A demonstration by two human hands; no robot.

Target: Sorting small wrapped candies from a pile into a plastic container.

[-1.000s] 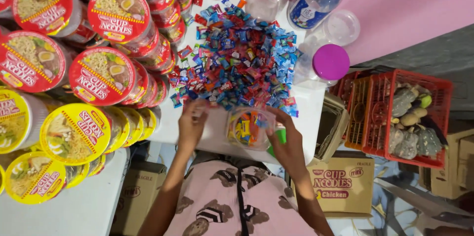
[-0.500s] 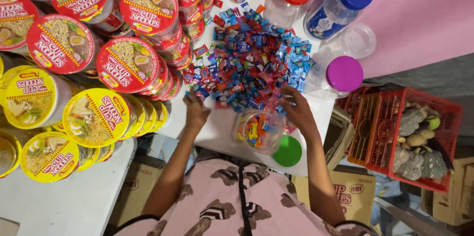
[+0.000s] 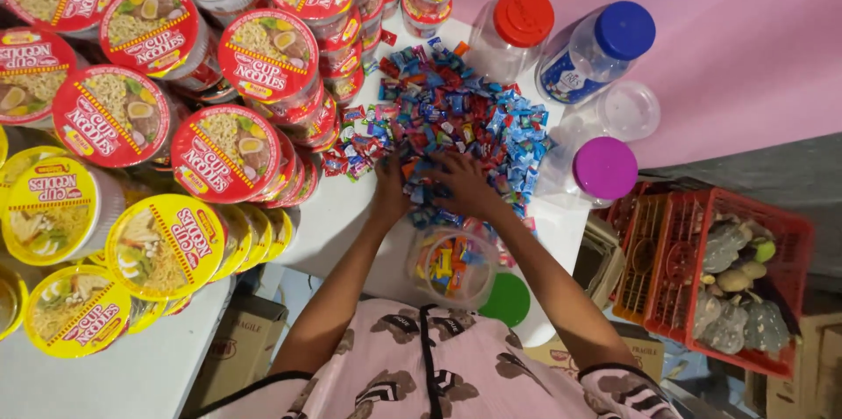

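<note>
Both hands have come together at the near edge of the candy pile (image 3: 456, 116), where half a second ago they sat apart on either side of it. Now the left hand (image 3: 392, 193) and right hand (image 3: 465, 184) lie palm-down on the wrappers at frame centre, fingers slightly spread and curled as if raking (nothing looks pinched). Just below them, at the table edge (image 3: 351, 235), stands the open clear jar (image 3: 452, 268), partly filled, its green lid (image 3: 507, 299) beside it. Risk, as I judge it: a wide sweep could push sweets past the jar's mouth and off the edge, or tip the light jar toward the lap.
</note>
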